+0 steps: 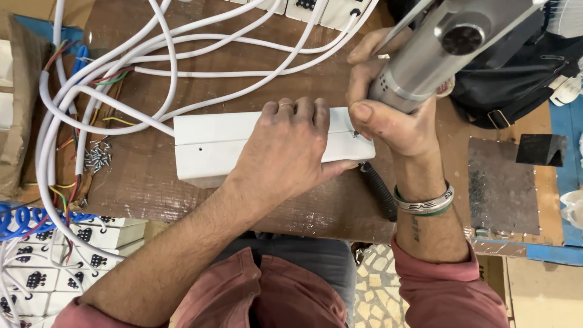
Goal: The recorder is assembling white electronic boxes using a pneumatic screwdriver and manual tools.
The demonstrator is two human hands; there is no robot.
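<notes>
Setting: a brown wooden bench (182,194), worn and scuffed, seen from above.

Far left: a stack of white socket strips (54,261) is seen at the lower edge, beside a coiled blue cord (18,220).

Left: a tangle of white cables (109,79) is spread across the bench, with coloured wire ends exposed. A small heap of screws (97,153) is noted just beside the cables.

Centre: a long white box (209,146) is laid flat on the bench, one cable entering its left end. The left hand (288,152) is pressed palm-down on the box, fingers spread over its top edge.

Centre right: the right hand (388,115) is wrapped tightly around a grey metal power screwdriver (437,54), its tip hidden behind the fingers at the box's right end. A black coiled cord (379,191) is seen below the box. A metal bangle (425,203) is worn on the right wrist.

Right: a dark metal plate (501,188) is fixed to the bench, with a black block (540,150) at its upper corner. A black bag (516,85) is set above.
</notes>
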